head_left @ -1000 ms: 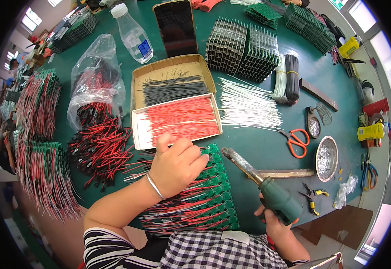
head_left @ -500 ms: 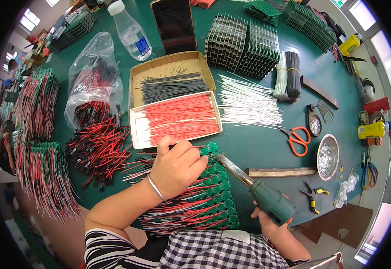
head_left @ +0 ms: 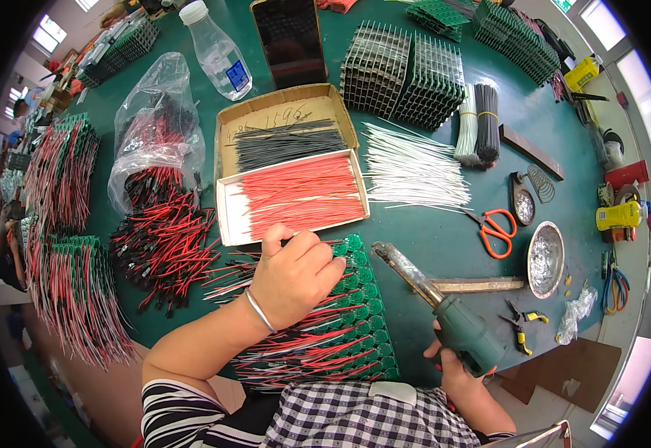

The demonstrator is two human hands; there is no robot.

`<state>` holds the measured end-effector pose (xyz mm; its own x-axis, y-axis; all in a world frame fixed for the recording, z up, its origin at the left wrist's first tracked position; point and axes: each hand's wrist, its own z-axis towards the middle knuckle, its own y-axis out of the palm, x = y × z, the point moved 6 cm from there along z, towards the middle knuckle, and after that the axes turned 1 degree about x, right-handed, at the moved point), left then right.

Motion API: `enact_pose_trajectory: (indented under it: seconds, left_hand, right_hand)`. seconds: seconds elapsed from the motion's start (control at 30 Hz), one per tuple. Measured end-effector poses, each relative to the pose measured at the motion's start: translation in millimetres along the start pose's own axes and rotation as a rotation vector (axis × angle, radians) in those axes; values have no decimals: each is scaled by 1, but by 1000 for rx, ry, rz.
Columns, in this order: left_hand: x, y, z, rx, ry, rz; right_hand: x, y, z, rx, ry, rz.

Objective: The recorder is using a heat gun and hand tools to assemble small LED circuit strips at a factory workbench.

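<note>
My left hand (head_left: 301,270) is closed in a pinch over the far end of a green circuit board panel (head_left: 370,317). Whatever its fingers hold is hidden beneath them. Red, white and black wires (head_left: 295,358) run leftward from the panel's round boards. In my right hand (head_left: 456,373) is a green-bodied soldering iron (head_left: 465,334). Its long metal barrel points up and left, and the tip is just right of the panel, apart from it. Beyond my left hand lies a white tray (head_left: 230,216) of red wires (head_left: 303,193).
A cardboard box (head_left: 284,97) holds black wires; white wires (head_left: 415,168) lie beside it. Orange-handled scissors (head_left: 498,235), a metal bowl (head_left: 545,261), a wooden bar (head_left: 478,285) and yellow-handled cutters (head_left: 521,325) are to the right. Bagged red-black leads (head_left: 165,239) and wired panels (head_left: 79,299) stand left.
My right hand has drawn the soldering iron back to the right, so its tip has left the panel's far end. My left hand has stayed nearly where it was, still pinched.
</note>
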<state>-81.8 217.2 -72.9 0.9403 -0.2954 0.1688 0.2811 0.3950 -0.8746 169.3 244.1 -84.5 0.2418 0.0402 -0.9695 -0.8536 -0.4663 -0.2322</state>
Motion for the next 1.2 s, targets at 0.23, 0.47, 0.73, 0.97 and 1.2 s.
enact_pose_trajectory:
  seconds: [0.23,0.47,0.73,0.97,1.2]
  left_hand:
    - [2,-3,1,-16,-10,8]
    - [17,-11,-4,-10,1,-34]
    - [18,-5,-6,-20,-6,-25]
    - [19,-4,-7,-23,0,-10]
    - [19,-3,-7,-24,3,-1]
  right_hand:
    - [2,-7,-7,-84,-71,-130]
    - [10,-6,-23,-118,36,-60]
    - [8,-1,-21,-99,88,5]
    - [11,0,-21,-105,10,-110]
    - [0,3,-15,-190,-158,-266]
